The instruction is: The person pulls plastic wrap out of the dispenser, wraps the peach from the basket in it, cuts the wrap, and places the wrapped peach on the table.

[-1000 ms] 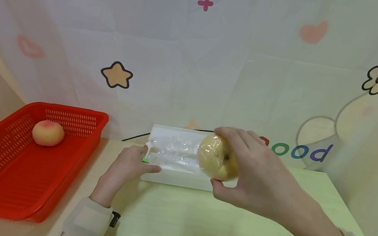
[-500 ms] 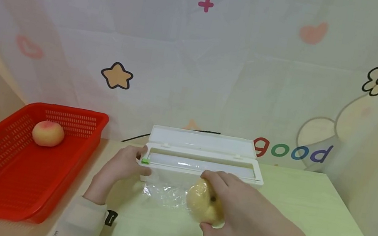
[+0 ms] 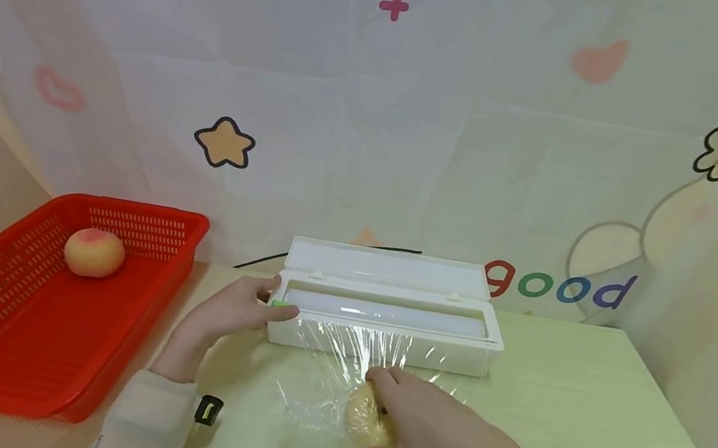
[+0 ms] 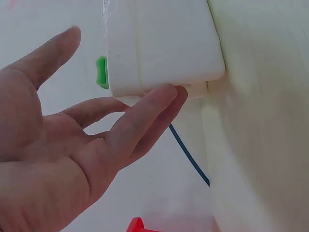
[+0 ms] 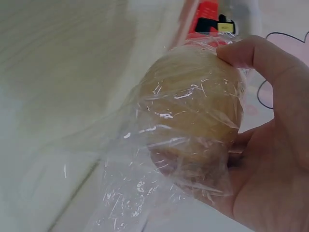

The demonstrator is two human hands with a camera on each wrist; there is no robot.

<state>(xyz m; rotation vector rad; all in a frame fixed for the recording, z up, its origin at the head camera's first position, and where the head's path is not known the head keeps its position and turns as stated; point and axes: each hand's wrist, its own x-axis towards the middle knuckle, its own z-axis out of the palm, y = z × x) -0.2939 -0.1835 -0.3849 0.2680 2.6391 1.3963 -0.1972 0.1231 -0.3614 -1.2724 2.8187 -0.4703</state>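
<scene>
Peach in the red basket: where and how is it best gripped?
Grip the peach by its sides, probably from above with the nearer left hand: it is rounded, its top uncovered, and the basket walls it in at the sides.

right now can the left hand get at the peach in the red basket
Probably yes: the peach lies uncovered in the red basket, left of the left hand, with only the basket wall between. That hand would have to leave the white box.
</scene>
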